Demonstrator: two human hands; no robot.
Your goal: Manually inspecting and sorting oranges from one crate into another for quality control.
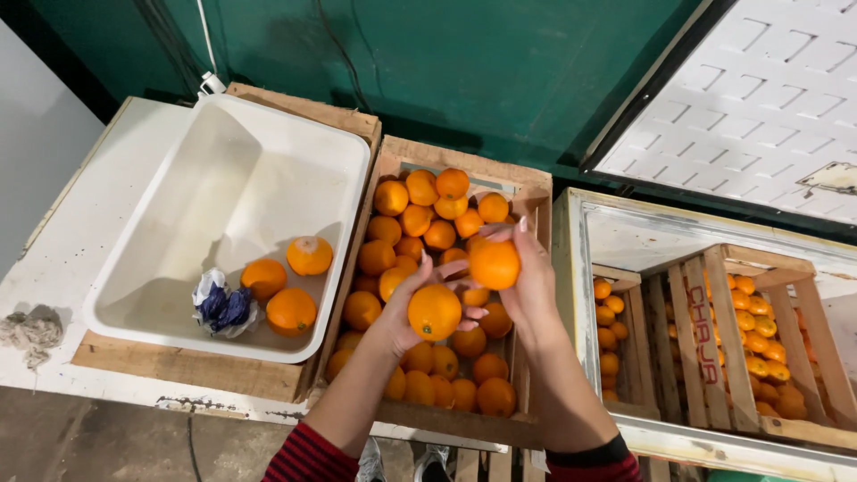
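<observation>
Head view, the only one:

Left hand (406, 308) cups an orange (435, 311) from below, palm up, fingers curled round its underside, so the fruit sits in the palm rather than being pinched. Right hand (527, 286) grips a second orange (494, 264) from the right side, fingertips over the top, thumb beneath. The hands are close together, thumb and fingers nearly touching between the two fruits. Both are clamped on fruit, neither is free. Striped red-and-dark sleeves at the near edge.

Both held oranges hang just above the middle wooden crate (464, 424), which is heaped with loose oranges (420, 223). The pile is deeper at the far end. Rough slatted timber, bare and unfinished; the raised sides keep the round fruit from rolling out.

To the left, a white plastic tub (223, 152) rests on another wooden crate. It is tilted, so its three oranges (291, 311) have settled in the near right corner. One shows its pale stem end upward. Beside them lies a crumpled wrapper (220, 305), white and blue. The tub is smooth, glossy and round-cornered, mostly bare inside.

To the right, a lower bin with a pale, worn frame holds more slatted crates (714, 348) stacked with smaller-looking oranges, well apart from the hands.

Far left, on the scuffed white tabletop (80, 241), lies a grey frayed rag (31, 332).

Orange skins are matte-glossy, finely dimpled, evenly coloured. I can't judge firmness from here.
</observation>
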